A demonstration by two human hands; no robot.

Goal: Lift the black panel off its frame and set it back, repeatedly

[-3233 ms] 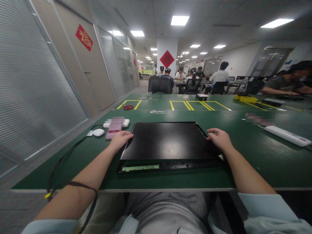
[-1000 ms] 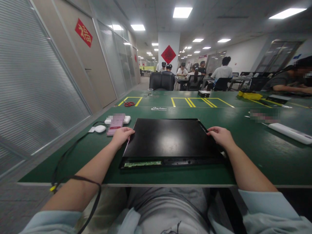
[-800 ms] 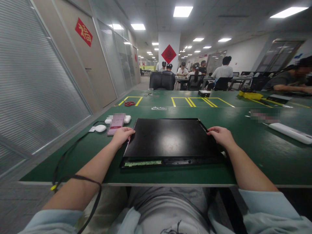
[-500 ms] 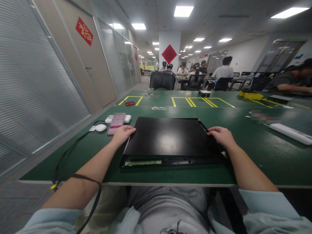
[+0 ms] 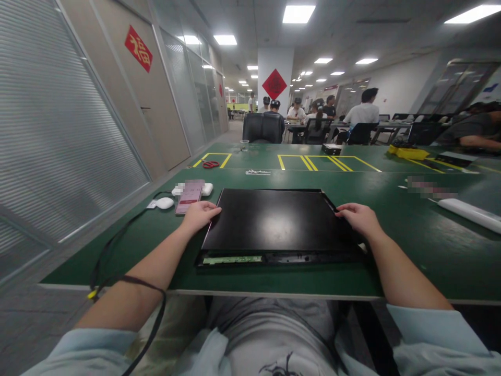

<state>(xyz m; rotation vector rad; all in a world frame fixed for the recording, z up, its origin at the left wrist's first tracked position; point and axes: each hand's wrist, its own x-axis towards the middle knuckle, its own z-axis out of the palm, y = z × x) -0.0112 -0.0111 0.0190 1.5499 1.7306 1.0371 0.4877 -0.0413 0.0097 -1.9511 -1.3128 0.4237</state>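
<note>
A flat black panel [image 5: 274,219] lies on the green table [image 5: 410,250] in front of me, with a strip of green circuit board [image 5: 232,259] showing along its near edge. My left hand [image 5: 199,215] rests on the panel's left edge, fingers curled over it. My right hand [image 5: 358,216] grips the right edge in the same way. The panel lies flat between both hands.
A pink phone [image 5: 190,190], a white mouse [image 5: 165,203] and a black cable [image 5: 117,245] lie left of the panel. A long white bar [image 5: 469,213] lies at right. Red scissors [image 5: 210,164] and yellow tape markings sit farther back. Other people sit at tables beyond.
Both hands stay on the panel's side edges. The view has shifted slightly; the panel and hands keep nearly the same place on the table.
</note>
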